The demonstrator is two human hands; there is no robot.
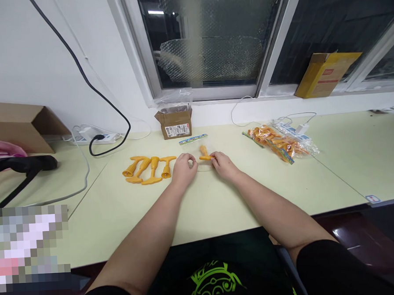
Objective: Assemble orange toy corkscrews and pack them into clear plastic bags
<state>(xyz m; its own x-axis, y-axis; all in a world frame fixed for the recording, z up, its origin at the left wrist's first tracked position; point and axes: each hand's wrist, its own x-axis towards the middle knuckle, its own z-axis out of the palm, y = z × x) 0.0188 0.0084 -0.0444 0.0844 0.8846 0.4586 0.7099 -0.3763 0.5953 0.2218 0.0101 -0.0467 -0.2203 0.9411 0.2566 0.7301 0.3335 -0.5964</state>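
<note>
A yellow T-handled plastic piece (pixel 204 152) lies between my hands, cross handle towards me. It appears to be in a thin clear plastic bag (pixel 204 168) with a blue-green printed header strip (pixel 193 139) at its far end. On the left of the bag, my left hand (pixel 185 169) has its fingertips pinched at the edge. My right hand (pixel 224 165) is closed at the opposite edge, its fingertips beside the end of the cross handle. Several loose yellow T-handled pieces (pixel 154 167) lie in a row left of my left hand.
Bagged yellow pieces (pixel 272 141) with printed strips are piled at the right. A small open cardboard box (pixel 176 124) stands against the wall under the window. Cables, a power strip (pixel 106 138), a larger carton (pixel 12 124) and a black curved object (pixel 23 167) occupy the left.
</note>
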